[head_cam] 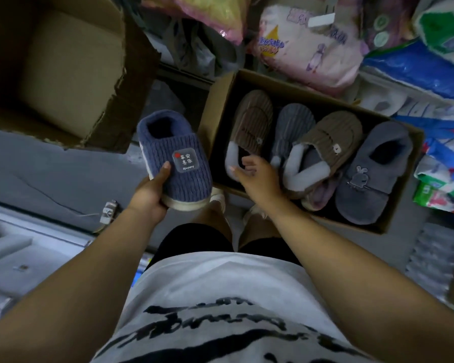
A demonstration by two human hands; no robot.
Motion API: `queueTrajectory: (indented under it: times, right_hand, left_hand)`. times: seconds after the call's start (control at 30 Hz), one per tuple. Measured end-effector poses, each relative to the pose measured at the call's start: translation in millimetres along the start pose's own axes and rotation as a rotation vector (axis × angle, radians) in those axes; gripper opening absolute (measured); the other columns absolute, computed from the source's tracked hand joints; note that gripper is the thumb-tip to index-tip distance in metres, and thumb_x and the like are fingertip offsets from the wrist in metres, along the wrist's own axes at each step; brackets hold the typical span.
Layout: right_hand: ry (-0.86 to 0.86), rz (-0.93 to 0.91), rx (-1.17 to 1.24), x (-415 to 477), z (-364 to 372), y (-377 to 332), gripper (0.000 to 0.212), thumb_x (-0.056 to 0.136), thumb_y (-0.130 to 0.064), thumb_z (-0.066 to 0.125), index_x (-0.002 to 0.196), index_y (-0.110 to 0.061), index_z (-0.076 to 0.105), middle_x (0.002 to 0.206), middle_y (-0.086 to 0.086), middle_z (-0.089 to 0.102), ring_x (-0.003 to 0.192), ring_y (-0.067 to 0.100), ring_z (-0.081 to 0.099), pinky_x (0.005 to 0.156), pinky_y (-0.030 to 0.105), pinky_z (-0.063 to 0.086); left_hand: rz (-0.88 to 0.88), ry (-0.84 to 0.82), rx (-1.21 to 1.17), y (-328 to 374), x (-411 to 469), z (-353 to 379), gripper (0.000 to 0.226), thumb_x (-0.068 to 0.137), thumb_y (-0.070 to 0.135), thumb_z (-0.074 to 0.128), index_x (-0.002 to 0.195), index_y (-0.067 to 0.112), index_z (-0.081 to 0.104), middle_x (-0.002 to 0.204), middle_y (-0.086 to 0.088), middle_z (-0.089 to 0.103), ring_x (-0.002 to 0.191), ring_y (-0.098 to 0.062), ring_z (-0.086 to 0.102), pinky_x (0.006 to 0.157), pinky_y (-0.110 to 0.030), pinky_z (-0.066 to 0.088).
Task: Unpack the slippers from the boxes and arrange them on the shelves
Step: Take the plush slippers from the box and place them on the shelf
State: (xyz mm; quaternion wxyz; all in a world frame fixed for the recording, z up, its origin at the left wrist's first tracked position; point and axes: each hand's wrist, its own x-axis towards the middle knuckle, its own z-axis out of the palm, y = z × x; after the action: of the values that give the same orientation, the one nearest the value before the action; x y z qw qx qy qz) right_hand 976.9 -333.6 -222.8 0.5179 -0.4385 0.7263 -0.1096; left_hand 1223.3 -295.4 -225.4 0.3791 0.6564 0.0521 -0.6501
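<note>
Starting wide: the big carton (71, 74) sits open at upper left on the floor (50, 169), with nothing visible inside it. To its right is the slipper box (218, 113), low and open, with slippers packed side by side and some overlapping. They run from the brown corduroy slipper (254, 119) at the left end to the grey rabbit slipper (372, 174) at the right. Out of the box and up in the air is the navy slipper (178, 158), label facing me, between the two boxes. My left hand (150, 195) grips it at the toe, thumb pressed on the knit upper, fingers hidden under the sole. My right hand (257, 174) hovers over the box's near left corner, fingers loosely curled, holding nothing that I can see. Risks now: that one-handed toe grip looks shallow, so a quick swing could tip the heel down and drop it. Pulling one slipper from the crowded box may drag its neighbour out. And I see no shelf from here, so pairs could get mixed
</note>
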Motion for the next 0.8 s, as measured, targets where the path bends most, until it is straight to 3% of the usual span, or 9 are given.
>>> queueTrajectory:
  times: [0.03, 0.13, 0.23, 0.3, 0.47, 0.63, 0.8]
  right_hand:
    - [-0.129, 0.084, -0.031, 10, 10, -4, 0.056, 0.088, -0.050, 0.073, 0.131, -0.015, 0.061, 0.122, -0.001, 0.063, 0.111, 0.017, 0.060, 0.097, 0.035, 0.050]
    - [-0.257, 0.280, -0.052, 33, 31, -9, 0.078, 0.087, -0.062, 0.066, 0.148, -0.018, 0.046, 0.144, 0.010, 0.052, 0.126, 0.030, 0.055, 0.103, 0.043, 0.047]
    - [-0.289, 0.346, -0.087, 49, 37, -7, 0.090, 0.087, -0.062, 0.067, 0.156, -0.016, 0.033, 0.157, 0.013, 0.038, 0.138, 0.036, 0.045, 0.111, 0.047, 0.042]
    - [-0.234, 0.317, -0.089, 55, 33, -4, 0.088, 0.086, -0.058, 0.071, 0.154, -0.012, 0.038, 0.155, 0.012, 0.043, 0.137, 0.034, 0.047, 0.110, 0.043, 0.044]
    - [-0.034, 0.145, 0.032, 41, -7, -8, 0.059, 0.094, -0.046, 0.069, 0.137, -0.007, 0.059, 0.129, 0.010, 0.066, 0.117, 0.028, 0.064, 0.100, 0.042, 0.053]
    - [0.130, 0.063, 0.225, 3, -59, -13, 0.040, 0.095, -0.038, 0.070, 0.125, -0.011, 0.068, 0.113, 0.002, 0.072, 0.105, 0.017, 0.069, 0.094, 0.036, 0.056]
    - [0.328, -0.030, 0.058, -19, -71, -11, 0.036, 0.095, -0.039, 0.069, 0.116, -0.011, 0.068, 0.110, 0.003, 0.071, 0.105, 0.020, 0.066, 0.095, 0.036, 0.052]
  left_hand:
    - [-0.007, 0.017, -0.018, -2, 0, -2, 0.049, 0.094, 0.032, 0.068, 0.138, 0.013, 0.058, 0.129, -0.013, 0.069, 0.120, -0.032, 0.065, 0.099, -0.054, 0.053]
    - [-0.013, 0.039, -0.078, -6, -2, -7, 0.041, 0.098, 0.028, 0.063, 0.136, 0.012, 0.059, 0.126, -0.011, 0.071, 0.116, -0.028, 0.068, 0.090, -0.047, 0.057]
    - [-0.031, 0.031, -0.133, -10, -3, -16, 0.045, 0.097, 0.027, 0.063, 0.138, 0.010, 0.058, 0.130, -0.013, 0.068, 0.121, -0.031, 0.065, 0.100, -0.052, 0.052]
    - [-0.045, 0.026, -0.154, -13, -3, -22, 0.048, 0.095, 0.027, 0.065, 0.139, 0.009, 0.057, 0.132, -0.015, 0.067, 0.123, -0.032, 0.064, 0.104, -0.054, 0.049]
    - [-0.049, -0.004, -0.159, -19, -2, -24, 0.055, 0.092, 0.029, 0.067, 0.141, 0.007, 0.055, 0.134, -0.017, 0.065, 0.123, -0.033, 0.063, 0.103, -0.054, 0.049]
    - [-0.046, -0.078, -0.111, -13, -6, -16, 0.052, 0.095, 0.030, 0.065, 0.142, 0.008, 0.054, 0.134, -0.016, 0.066, 0.124, -0.032, 0.063, 0.103, -0.052, 0.050]
    - [-0.048, -0.099, -0.053, 1, -6, -6, 0.041, 0.098, 0.030, 0.063, 0.134, 0.010, 0.060, 0.128, -0.015, 0.069, 0.120, -0.031, 0.066, 0.103, -0.052, 0.050]
